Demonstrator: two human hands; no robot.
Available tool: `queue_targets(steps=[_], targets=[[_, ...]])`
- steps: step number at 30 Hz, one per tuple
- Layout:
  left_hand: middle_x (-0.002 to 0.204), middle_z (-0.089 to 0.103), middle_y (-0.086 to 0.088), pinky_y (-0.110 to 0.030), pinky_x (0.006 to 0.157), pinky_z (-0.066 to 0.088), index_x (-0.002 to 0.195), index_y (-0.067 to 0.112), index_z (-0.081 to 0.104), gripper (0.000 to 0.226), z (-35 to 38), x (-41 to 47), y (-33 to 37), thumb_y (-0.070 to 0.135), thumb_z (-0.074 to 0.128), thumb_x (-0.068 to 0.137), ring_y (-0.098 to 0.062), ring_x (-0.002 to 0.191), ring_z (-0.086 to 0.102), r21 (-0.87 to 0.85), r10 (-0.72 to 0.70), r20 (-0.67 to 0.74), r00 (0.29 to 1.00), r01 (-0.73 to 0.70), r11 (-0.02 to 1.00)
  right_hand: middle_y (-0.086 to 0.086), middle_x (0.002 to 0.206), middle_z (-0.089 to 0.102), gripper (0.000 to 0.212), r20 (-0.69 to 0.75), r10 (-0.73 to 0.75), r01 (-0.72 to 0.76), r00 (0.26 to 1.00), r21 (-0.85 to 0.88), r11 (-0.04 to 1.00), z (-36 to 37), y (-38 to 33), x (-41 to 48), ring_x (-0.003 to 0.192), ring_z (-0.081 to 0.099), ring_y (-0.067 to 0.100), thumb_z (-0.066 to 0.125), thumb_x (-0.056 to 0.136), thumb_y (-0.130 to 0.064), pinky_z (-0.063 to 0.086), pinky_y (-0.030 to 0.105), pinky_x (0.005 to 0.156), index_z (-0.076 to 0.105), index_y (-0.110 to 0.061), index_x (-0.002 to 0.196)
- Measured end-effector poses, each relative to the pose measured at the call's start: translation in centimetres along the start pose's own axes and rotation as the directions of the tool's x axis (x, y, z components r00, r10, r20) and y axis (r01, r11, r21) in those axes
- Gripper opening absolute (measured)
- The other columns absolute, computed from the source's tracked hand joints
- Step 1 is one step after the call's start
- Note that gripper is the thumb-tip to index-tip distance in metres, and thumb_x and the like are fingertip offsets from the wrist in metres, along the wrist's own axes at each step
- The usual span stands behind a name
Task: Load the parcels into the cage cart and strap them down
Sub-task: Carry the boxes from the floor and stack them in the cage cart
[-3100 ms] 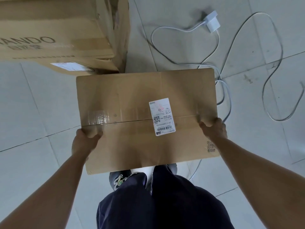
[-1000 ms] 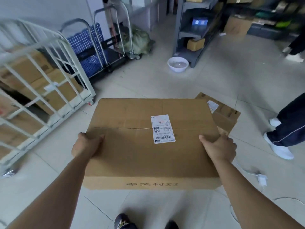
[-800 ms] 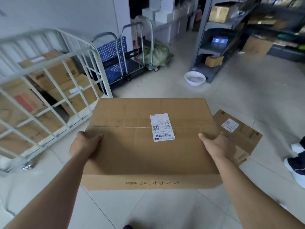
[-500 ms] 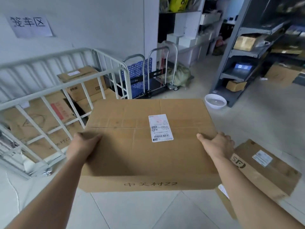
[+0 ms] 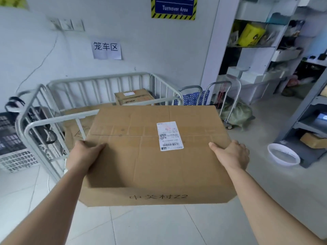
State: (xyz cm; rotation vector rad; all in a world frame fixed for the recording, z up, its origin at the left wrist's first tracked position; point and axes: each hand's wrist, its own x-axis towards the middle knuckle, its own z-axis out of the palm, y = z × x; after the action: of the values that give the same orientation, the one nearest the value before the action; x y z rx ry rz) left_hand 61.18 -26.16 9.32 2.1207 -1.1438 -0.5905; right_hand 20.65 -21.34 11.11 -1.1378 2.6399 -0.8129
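Note:
I carry a large brown cardboard parcel (image 5: 141, 161) with a white shipping label on top, held level at chest height. My left hand (image 5: 85, 154) grips its left edge, thumb lying on the top face. My right hand (image 5: 231, 154) grips the right edge the same way. Straight ahead, just beyond the parcel, stands the white metal cage cart (image 5: 53, 121) against the wall. Inside it lie flat cardboard boxes and a smaller taped box (image 5: 134, 98) at the back. The parcel hides the cart's right front corner.
Blue platform trolleys (image 5: 194, 98) and a green sack (image 5: 237, 112) stand right of the cart. A grey shelving unit (image 5: 300, 121) and a white basin (image 5: 283, 154) are at the right. Dark crates (image 5: 12, 138) sit at the left.
I lifted the parcel from the floor and turned left with it. The cage cart has swung from the left edge to straight ahead, and the view has tilted up.

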Motion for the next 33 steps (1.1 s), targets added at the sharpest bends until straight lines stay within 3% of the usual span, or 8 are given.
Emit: queue_targets(steps=[11,17,21,33], targets=[[0.116,0.063,-0.014,-0.039,0.083,0.048,0.125,0.01,0.049,0.07,-2.7,6.8,1.8,0.054,0.072,0.076,-0.034,0.105,0.06,-0.074,-0.129,-0.217,0.967,0.116,0.991,0.019,0.131,0.051,0.085,0.029,-0.245,0.243,0.969,0.048,0.969,5.0,-13.5,8.3,0.123,0.045,0.036,0.068,0.074,-0.065,0.044,0.044,0.095,0.052,-0.003,0.128],[0.105,0.066,-0.008,-0.045,0.086,0.051,0.112,0.015,0.052,0.07,-4.6,13.1,2.0,0.066,0.07,0.068,-0.03,0.096,0.063,-0.083,-0.183,-0.277,0.943,0.166,0.983,0.02,0.124,0.055,0.083,0.035,-0.315,0.312,0.948,0.064,0.948,8.9,-21.0,10.7,0.117,0.049,0.037,0.067,0.072,-0.068,0.047,0.046,0.091,0.056,-0.002,0.121],[0.105,0.065,-0.007,-0.04,0.081,0.05,0.11,0.015,0.052,0.063,-6.0,18.6,3.0,0.061,0.071,0.071,-0.029,0.098,0.061,-0.105,-0.152,-0.322,0.934,0.124,0.987,0.021,0.126,0.054,0.086,0.022,-0.347,0.345,0.938,0.082,0.935,11.6,-26.6,12.2,0.118,0.049,0.038,0.066,0.073,-0.068,0.047,0.046,0.09,0.054,-0.001,0.124],[0.112,0.063,-0.006,-0.046,0.091,0.049,0.122,0.017,0.049,0.074,-10.4,33.9,6.8,0.064,0.07,0.069,-0.03,0.104,0.06,-0.194,-0.141,-0.409,0.902,0.065,0.979,0.02,0.132,0.049,0.086,0.009,-0.388,0.377,0.922,0.215,0.901,17.5,-42.4,16.3,0.123,0.044,0.038,0.066,0.075,-0.065,0.042,0.051,0.098,0.049,-0.001,0.131]])
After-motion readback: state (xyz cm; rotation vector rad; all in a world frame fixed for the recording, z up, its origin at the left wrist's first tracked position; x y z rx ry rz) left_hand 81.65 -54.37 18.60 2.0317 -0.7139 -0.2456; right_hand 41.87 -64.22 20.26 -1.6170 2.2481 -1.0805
